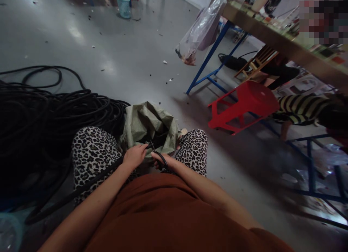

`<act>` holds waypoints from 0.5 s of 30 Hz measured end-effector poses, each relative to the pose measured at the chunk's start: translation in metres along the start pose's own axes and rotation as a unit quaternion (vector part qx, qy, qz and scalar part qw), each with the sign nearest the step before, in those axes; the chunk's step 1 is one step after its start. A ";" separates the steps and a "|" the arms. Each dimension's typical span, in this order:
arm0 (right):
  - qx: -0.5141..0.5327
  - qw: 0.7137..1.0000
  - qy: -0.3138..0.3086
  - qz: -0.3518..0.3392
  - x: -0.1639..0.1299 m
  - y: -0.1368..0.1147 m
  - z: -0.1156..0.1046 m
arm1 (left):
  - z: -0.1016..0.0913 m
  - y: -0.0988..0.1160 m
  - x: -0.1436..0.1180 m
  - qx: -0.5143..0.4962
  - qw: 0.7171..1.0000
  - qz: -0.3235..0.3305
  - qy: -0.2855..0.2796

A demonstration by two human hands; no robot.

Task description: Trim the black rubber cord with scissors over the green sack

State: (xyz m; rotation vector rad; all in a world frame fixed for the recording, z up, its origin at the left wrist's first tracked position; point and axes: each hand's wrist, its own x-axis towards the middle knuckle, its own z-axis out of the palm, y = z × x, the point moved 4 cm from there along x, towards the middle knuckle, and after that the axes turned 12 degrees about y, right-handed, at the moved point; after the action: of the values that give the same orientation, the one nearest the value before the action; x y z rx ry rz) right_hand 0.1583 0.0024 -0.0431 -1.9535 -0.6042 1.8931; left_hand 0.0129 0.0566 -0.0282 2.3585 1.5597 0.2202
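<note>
I sit with leopard-print knees either side of an open green woven sack on the floor. My left hand grips a black cable that runs from my left side over my thigh toward the sack's mouth. My right hand is closed on black-handled scissors or cutters, whose blades meet the cable just in front of the sack. Dark pieces lie inside the sack, too dim to make out.
A big heap of coiled black cable fills the floor on my left. On the right are a tipped red plastic stool, a blue-legged workbench with a hanging plastic bag, and a person in a striped top.
</note>
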 end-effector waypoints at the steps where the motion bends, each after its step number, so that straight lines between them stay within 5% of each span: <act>1: -0.002 1.000 -0.001 -0.001 0.004 0.002 0.000 | 0.001 0.000 0.000 0.000 1.000 0.004 0.000; 15: -0.016 1.000 0.015 -0.006 0.040 0.025 -0.001 | 0.002 0.004 -0.001 -0.005 1.000 0.008 -0.023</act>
State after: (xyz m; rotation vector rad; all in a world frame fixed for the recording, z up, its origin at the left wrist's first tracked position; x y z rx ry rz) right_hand 0.1612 0.0022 -0.0903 -1.9909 -0.6402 1.8556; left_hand 0.0165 0.0540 -0.0287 2.3515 1.5168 0.1760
